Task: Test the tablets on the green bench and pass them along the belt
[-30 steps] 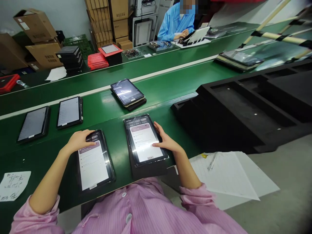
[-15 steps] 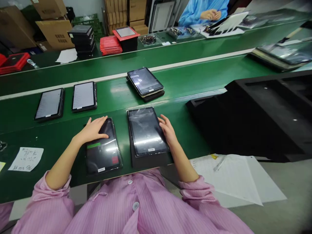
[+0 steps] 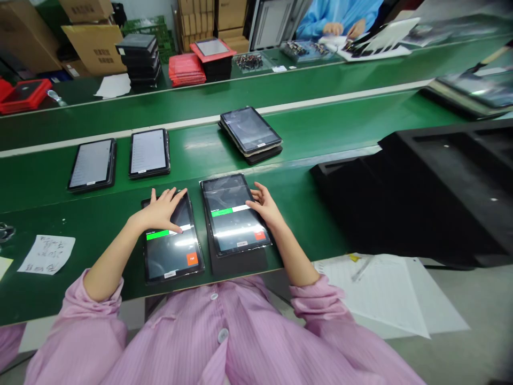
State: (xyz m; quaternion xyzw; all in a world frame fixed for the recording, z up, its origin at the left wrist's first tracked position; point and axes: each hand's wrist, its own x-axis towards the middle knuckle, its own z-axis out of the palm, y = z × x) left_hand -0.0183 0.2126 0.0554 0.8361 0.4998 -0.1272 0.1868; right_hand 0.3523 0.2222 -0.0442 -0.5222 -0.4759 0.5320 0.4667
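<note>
Two tablets lie side by side at the near edge of the green bench. My left hand (image 3: pixel 160 211) rests spread over the upper part of the left tablet (image 3: pixel 168 259), whose dark screen shows a green-and-white bar and an orange button. At the right edge of the right tablet (image 3: pixel 224 232) is my right hand (image 3: pixel 265 206), fingers apart, the thumb over its screen. That screen has the same bar and orange button. The right tablet sits on a dark flat piece (image 3: pixel 240 263) that sticks out below it.
Two lit tablets (image 3: pixel 91 163) (image 3: pixel 149 152) lie farther back left; a tablet stack (image 3: pixel 252 131) stands behind centre. A large black foam tray (image 3: pixel 385 203) fills the right. A handwritten note (image 3: pixel 47 254) lies left, papers (image 3: pixel 372 291) lower right. Across the bench, a person in blue (image 3: pixel 339 18) works.
The right tablet's screen now shows the green-and-white bar and orange button, and the left one's display is brighter. The right tablet has shifted slightly left. My left fingers have spread wider.
</note>
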